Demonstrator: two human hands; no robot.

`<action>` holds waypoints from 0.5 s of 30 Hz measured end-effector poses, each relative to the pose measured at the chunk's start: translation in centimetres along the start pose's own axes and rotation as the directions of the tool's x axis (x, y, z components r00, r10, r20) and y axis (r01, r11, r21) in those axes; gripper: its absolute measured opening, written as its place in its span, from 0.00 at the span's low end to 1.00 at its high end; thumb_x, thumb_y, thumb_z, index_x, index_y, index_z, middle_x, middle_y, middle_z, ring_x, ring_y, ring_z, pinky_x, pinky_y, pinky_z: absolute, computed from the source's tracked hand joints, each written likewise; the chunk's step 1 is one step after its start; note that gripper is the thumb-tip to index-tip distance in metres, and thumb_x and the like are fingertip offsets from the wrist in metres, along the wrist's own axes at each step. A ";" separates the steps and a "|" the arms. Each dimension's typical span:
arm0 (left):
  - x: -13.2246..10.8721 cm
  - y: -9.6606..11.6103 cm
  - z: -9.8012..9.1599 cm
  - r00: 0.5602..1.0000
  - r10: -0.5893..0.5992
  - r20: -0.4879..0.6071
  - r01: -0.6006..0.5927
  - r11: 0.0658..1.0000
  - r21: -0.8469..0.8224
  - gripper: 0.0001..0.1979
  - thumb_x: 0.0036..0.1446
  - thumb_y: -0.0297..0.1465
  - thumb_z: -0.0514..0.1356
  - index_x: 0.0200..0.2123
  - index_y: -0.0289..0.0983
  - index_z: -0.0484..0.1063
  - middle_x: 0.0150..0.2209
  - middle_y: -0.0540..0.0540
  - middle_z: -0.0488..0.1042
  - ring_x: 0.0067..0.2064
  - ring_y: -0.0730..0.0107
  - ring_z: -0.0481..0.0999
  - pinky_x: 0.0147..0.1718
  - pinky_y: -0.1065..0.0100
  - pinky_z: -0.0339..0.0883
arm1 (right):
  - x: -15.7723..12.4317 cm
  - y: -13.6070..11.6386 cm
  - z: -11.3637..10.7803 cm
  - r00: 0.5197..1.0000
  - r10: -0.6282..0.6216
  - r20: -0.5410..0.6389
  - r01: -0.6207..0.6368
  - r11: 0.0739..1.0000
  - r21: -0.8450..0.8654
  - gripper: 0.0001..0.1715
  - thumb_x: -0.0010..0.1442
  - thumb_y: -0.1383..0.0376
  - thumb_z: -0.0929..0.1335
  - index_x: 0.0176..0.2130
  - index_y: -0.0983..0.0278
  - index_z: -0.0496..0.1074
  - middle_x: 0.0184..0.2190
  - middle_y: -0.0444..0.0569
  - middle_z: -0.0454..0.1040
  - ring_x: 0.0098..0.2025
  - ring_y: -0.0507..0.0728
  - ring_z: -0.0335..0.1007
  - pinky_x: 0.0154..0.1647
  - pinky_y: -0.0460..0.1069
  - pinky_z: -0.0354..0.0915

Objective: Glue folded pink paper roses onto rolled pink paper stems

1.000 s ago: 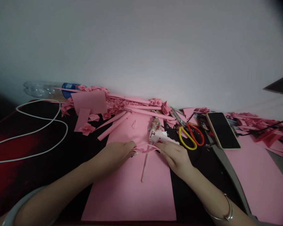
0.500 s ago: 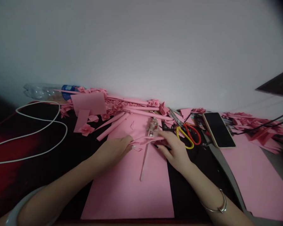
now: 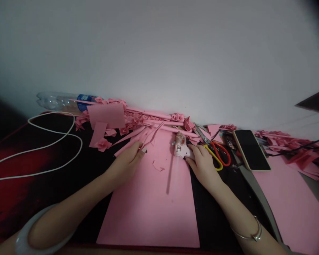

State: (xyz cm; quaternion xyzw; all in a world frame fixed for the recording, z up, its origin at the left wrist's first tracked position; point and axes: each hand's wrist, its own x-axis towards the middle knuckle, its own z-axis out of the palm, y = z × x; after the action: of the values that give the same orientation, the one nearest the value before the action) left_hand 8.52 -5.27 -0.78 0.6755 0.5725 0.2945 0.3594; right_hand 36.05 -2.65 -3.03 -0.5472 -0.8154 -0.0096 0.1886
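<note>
My left hand (image 3: 127, 161) is closed on a folded pink paper piece (image 3: 151, 134) and lifts it at the far left edge of a large pink sheet (image 3: 151, 209). My right hand (image 3: 203, 161) wraps around a white glue gun (image 3: 181, 148) at the sheet's far right edge. A thin pink paper strip (image 3: 171, 173) and a small curled paper scrap (image 3: 158, 166) lie on the sheet between the hands.
Pink paper rolls and folded flowers (image 3: 138, 122) pile along the white wall. Scissors with red and yellow handles (image 3: 218, 154) and a phone (image 3: 251, 148) lie to the right, beside another pink sheet (image 3: 289, 198). A white cable (image 3: 53, 136) and a plastic bottle (image 3: 61, 101) sit on the left.
My left hand moved away from the middle and up to the left, lifting the folded pink piece. My right hand shifted onto the glue gun. The thin strip now lies free.
</note>
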 end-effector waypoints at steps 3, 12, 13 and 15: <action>0.1 0.1 -0.1 0.999 -0.014 -0.033 0.013 1.000 -0.014 0.11 0.65 0.36 0.44 0.31 0.40 0.57 0.27 0.53 0.59 0.29 0.70 0.62 0.32 0.67 0.58 | 0.2 -0.1 -0.6 0.999 0.001 -0.043 0.003 0.996 0.086 0.19 0.62 0.64 0.60 0.51 0.71 0.65 0.43 0.62 0.68 0.45 0.66 0.66 0.44 0.60 0.65; -0.3 0.4 0.2 0.999 -0.036 0.014 0.034 0.987 0.159 0.10 0.63 0.36 0.45 0.30 0.40 0.58 0.26 0.51 0.64 0.28 0.67 0.65 0.29 0.66 0.55 | 0.5 -0.7 -2.1 0.921 0.389 0.002 -0.351 0.828 0.438 0.11 0.51 0.59 0.67 0.25 0.64 0.66 0.16 0.41 0.62 0.18 0.52 0.58 0.19 0.47 0.57; -0.4 0.5 0.2 0.999 -0.037 0.021 0.032 0.983 0.182 0.11 0.63 0.37 0.45 0.30 0.40 0.59 0.26 0.51 0.65 0.27 0.67 0.65 0.28 0.66 0.54 | 0.4 -0.9 -2.2 0.909 0.412 0.061 -0.375 0.745 0.552 0.12 0.51 0.57 0.67 0.27 0.64 0.67 0.17 0.42 0.63 0.18 0.52 0.60 0.19 0.48 0.58; -0.5 0.6 0.3 0.998 -0.040 0.043 0.029 0.971 0.236 0.11 0.63 0.37 0.44 0.30 0.40 0.58 0.26 0.51 0.64 0.26 0.67 0.65 0.27 0.66 0.53 | 0.2 -1.4 -2.3 0.892 0.395 0.219 -0.418 0.540 0.731 0.15 0.49 0.55 0.69 0.31 0.65 0.68 0.16 0.41 0.65 0.16 0.52 0.62 0.17 0.48 0.61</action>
State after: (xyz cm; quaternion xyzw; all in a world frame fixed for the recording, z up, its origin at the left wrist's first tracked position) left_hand 9.01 -5.86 -0.40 0.7101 0.6062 0.2023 0.2956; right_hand 35.44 -3.51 -0.51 -0.5897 -0.5954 0.3855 0.3862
